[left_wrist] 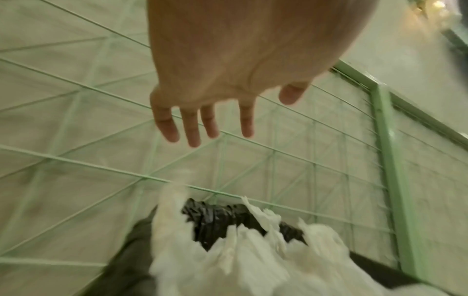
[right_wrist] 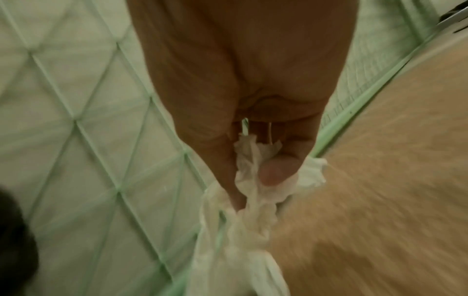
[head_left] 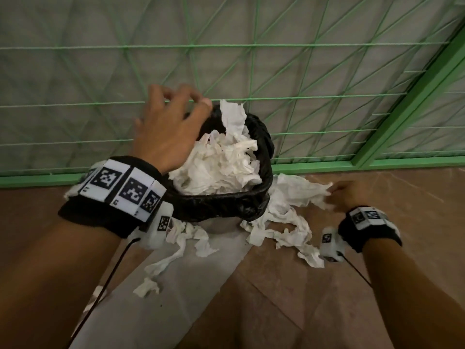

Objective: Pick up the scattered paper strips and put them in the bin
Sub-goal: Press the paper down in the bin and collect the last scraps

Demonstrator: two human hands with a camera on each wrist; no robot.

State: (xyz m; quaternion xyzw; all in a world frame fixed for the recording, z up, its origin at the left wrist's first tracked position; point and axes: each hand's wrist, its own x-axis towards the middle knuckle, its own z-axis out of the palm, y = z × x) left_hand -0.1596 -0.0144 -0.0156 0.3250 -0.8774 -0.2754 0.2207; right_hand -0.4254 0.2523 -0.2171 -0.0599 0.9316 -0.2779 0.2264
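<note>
A bin (head_left: 226,202) lined with a black bag stands against a green wire fence, heaped with white paper strips (head_left: 221,162). A strip (head_left: 232,117) hangs in the air over its far rim. My left hand (head_left: 171,127) hovers above the bin's left side with its fingers spread and nothing in them; the left wrist view shows the fingers (left_wrist: 192,128) straight over the bin (left_wrist: 215,218). My right hand (head_left: 344,195) is low at the bin's right and pinches a bunch of paper strips (head_left: 299,192) between thumb and fingers, as the right wrist view shows (right_wrist: 255,180).
More white strips (head_left: 281,233) lie on the brown floor right of the bin, and others (head_left: 176,250) trail in front of it over a grey floor patch (head_left: 161,298). The green fence (head_left: 276,102) closes off the back, with a thick green post (head_left: 407,112) at right.
</note>
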